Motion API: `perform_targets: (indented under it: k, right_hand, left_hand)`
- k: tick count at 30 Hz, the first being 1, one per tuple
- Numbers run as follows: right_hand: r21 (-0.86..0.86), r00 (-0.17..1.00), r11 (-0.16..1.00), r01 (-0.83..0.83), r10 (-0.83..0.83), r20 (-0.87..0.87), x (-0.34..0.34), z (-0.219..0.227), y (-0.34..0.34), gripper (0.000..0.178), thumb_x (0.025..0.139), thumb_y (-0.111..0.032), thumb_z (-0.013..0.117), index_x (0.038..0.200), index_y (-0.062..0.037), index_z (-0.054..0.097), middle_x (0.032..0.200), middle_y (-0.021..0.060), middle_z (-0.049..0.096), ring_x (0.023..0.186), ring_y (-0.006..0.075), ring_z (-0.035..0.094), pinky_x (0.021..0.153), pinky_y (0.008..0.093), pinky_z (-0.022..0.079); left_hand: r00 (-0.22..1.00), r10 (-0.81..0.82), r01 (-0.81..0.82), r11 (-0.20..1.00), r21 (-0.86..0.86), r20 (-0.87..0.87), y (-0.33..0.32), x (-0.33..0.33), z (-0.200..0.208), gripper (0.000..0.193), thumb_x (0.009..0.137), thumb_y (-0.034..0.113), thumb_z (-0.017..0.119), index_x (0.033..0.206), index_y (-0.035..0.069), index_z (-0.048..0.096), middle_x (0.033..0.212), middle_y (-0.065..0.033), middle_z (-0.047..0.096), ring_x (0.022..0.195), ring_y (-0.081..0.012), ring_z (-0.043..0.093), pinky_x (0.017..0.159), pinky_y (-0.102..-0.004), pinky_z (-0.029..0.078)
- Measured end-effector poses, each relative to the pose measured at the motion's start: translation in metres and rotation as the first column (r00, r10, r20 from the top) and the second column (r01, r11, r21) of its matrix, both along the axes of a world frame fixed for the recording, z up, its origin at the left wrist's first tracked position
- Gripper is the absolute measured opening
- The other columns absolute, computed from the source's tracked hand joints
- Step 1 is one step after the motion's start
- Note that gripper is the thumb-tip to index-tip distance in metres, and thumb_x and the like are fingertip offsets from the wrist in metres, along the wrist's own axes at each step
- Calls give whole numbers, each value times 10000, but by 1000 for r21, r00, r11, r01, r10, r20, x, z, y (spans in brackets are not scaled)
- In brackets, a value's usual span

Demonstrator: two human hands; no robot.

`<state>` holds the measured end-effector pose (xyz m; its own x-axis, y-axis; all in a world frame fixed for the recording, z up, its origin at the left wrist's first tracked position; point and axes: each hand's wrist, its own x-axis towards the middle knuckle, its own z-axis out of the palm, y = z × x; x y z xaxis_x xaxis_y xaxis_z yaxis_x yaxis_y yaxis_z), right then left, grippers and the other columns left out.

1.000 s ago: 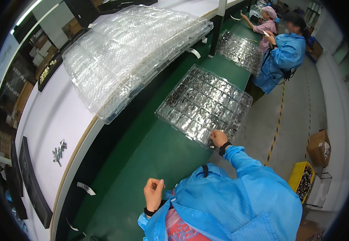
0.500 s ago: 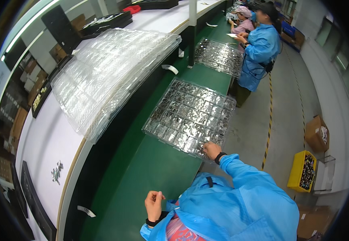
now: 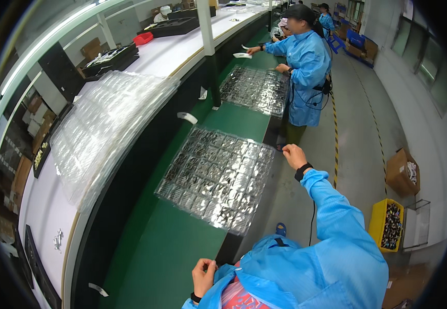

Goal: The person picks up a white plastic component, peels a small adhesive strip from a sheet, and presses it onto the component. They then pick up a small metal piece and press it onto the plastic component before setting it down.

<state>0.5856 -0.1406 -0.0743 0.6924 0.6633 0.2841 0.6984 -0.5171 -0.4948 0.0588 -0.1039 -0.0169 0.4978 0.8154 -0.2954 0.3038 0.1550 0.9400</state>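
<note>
A clear plastic tray [image 3: 215,177] with many square pockets, holding small shiny metal parts, lies on the green belt in front of me. Just beyond the tray's right edge is my right hand [image 3: 294,156], raised, its thumb and fingertips pinched together. Whether anything small sits in that pinch is too fine to tell. Low in the picture, near my body, my left hand [image 3: 203,278] is closed over the belt's near side, fingers curled and thumb pressed on them. What those fingers may hold is hidden. Black bands circle both wrists.
A second filled tray [image 3: 256,90] lies farther along the green belt [image 3: 177,244]. Beside it a co-worker [image 3: 305,67] in blue stretches an arm over the belt. Clear empty trays [image 3: 105,129] are stacked on the white bench at left. A yellow crate [image 3: 386,225] stands on the floor.
My right hand has left the tray's near right pockets and moved up and outward past its right edge. My left hand stays closed. The co-worker now reaches across the belt.
</note>
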Motion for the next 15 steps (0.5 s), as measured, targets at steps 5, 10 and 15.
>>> perform_targets:
  k: [5,10,15]
  right_hand:
    - [-12,989,990,-142,141,-40,112,3,21,144,825,-167,621,931,-76,653,937,101,611,909,309,598,793,410,484]
    - [-69,982,980,-186,185,-23,210,17,38,165,821,-160,629,961,-75,648,953,103,608,933,311,594,803,413,480]
    - [-125,963,958,-259,265,38,299,9,80,165,817,-164,632,962,-83,635,948,123,604,937,330,590,809,429,475]
  left_hand:
    - [987,-161,161,987,-7,-29,-47,131,-15,149,860,113,630,859,-34,610,714,-76,643,682,-121,608,615,-268,478]
    - [917,-347,367,927,76,-199,-69,282,18,152,841,153,640,911,18,624,815,-136,646,713,-262,640,607,-340,494]
    - [893,-384,425,891,159,-237,-63,364,21,170,836,173,635,934,35,625,877,-140,650,773,-303,632,684,-366,498]
